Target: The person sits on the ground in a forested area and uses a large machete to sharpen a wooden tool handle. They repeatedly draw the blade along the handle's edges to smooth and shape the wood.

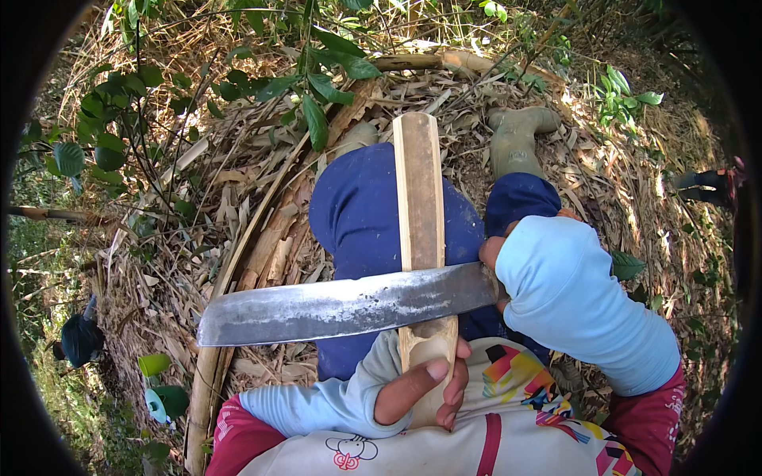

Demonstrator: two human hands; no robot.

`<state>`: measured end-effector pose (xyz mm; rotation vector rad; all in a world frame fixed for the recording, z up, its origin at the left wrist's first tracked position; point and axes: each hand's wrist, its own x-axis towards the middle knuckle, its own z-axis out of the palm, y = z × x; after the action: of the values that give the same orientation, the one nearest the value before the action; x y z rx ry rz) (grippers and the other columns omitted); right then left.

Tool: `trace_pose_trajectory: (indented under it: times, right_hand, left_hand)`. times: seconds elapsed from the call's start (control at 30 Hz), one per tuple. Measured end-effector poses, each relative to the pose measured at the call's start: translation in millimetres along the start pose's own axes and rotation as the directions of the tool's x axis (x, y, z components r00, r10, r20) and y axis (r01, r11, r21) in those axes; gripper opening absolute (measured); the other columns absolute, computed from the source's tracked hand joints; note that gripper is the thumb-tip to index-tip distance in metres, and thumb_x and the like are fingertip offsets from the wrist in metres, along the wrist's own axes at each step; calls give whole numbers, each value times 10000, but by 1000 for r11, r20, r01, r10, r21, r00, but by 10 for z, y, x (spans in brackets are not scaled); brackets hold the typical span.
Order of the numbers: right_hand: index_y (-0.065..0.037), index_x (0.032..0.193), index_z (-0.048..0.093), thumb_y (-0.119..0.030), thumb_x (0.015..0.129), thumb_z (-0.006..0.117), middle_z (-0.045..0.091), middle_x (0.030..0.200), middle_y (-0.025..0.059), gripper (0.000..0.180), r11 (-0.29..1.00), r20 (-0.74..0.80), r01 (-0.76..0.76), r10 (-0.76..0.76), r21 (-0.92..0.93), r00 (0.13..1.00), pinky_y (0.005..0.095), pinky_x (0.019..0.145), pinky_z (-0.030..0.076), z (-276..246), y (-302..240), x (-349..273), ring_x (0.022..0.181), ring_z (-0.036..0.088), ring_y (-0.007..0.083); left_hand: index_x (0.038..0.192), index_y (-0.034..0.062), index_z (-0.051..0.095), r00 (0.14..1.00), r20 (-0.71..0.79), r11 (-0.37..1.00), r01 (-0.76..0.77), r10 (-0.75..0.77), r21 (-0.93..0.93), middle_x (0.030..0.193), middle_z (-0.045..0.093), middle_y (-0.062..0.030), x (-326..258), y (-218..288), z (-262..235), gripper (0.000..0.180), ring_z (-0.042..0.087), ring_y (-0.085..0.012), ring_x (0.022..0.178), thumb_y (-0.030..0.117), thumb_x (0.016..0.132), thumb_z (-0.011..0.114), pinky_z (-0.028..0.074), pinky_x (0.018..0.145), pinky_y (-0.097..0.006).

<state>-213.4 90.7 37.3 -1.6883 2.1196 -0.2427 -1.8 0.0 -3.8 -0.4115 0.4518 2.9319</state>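
A long, pale piece of split bamboo (421,190) lies upright in the picture over my lap, its lower end cut into a scooped hollow. My left hand (425,389) is closed round that lower end, thumb on top and fingers curled behind. Across the bamboo rests the broad steel blade of a machete (317,308), its squared tip pointing left. At the blade's right end my right hand (496,258) is closed; the light blue sleeve hides most of it, and the handle is out of sight.
My blue-trousered legs are bent beneath, with a green boot (520,139) ahead on dry leaves. A long pole (238,270) curves past on the left. Leafy twigs (317,87) hang ahead. Green containers (168,402) and a dark bag (82,339) sit at far left.
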Motion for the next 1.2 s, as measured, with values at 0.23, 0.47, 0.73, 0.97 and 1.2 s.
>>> trace_pose_trajectory:
  times: [0.23,0.47,0.73,0.97,1.2]
  right_hand:
    - [-96,865,628,-206,583,761,586,743,101,330,992,0,-62,63,-109,998,443,689,466,-11,-6,81,729,613,316]
    - [-104,850,634,-210,561,765,575,712,87,334,996,25,-13,15,-85,1000,437,679,460,-46,5,-43,712,609,304]
    - [-110,825,627,-217,549,765,571,701,84,327,998,-13,-2,1,-59,1000,439,702,436,-3,63,-31,697,601,303]
    - [-113,815,621,-213,559,755,570,702,83,306,986,30,-71,76,-149,997,444,695,427,-19,0,6,698,599,303]
    - [-111,834,619,-226,588,750,575,710,82,302,987,-8,-78,78,-139,997,445,705,435,20,59,2,708,604,308]
  left_hand:
    - [1198,42,401,1000,19,1000,-3,4,-9,801,530,-110,19,7,-9,246,568,-197,670,179,1008,475,513,636,-347]
    - [1191,35,391,1000,17,1000,6,-6,-7,808,526,-114,12,21,-19,251,561,-200,680,189,1009,472,508,637,-349]
    - [1195,30,379,999,39,1000,-8,7,19,805,505,-92,24,7,-13,253,547,-188,688,204,1022,440,519,645,-349]
    - [1197,20,394,1000,-2,1000,-8,8,1,808,516,-98,16,3,6,241,554,-189,685,177,1019,437,522,634,-348]
    - [1194,26,412,1000,-9,1000,-18,18,-26,798,527,-111,20,-18,-1,227,558,-195,671,151,1010,455,519,625,-346]
